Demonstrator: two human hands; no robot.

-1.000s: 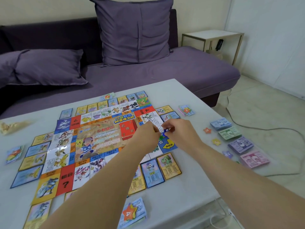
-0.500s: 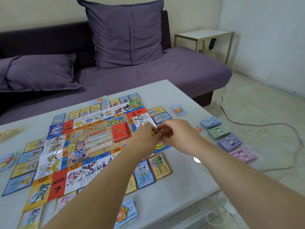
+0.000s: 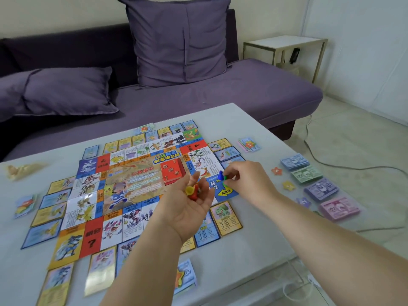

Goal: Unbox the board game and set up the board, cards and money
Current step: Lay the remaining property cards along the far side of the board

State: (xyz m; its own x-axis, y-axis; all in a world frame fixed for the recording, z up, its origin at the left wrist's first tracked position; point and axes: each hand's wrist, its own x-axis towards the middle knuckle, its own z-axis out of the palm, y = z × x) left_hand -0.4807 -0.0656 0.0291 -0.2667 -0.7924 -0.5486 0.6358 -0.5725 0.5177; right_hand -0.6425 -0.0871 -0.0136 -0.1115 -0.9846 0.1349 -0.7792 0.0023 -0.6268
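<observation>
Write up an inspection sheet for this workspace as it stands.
Surface: white table, game spread across it.
Job's things: board laid flat, ringed by cards; red deck on it; four money stacks at right, star tokens beside them.
Clutter: crumpled wrapper at far left.
Hands: left hand palm up, yellow and red pawns lying in it; right hand pinches a green pawn over the board, blue pawn beside it.
Cables: cable on the floor at right.
Surroundings: purple sofa with cushions, side table.
</observation>
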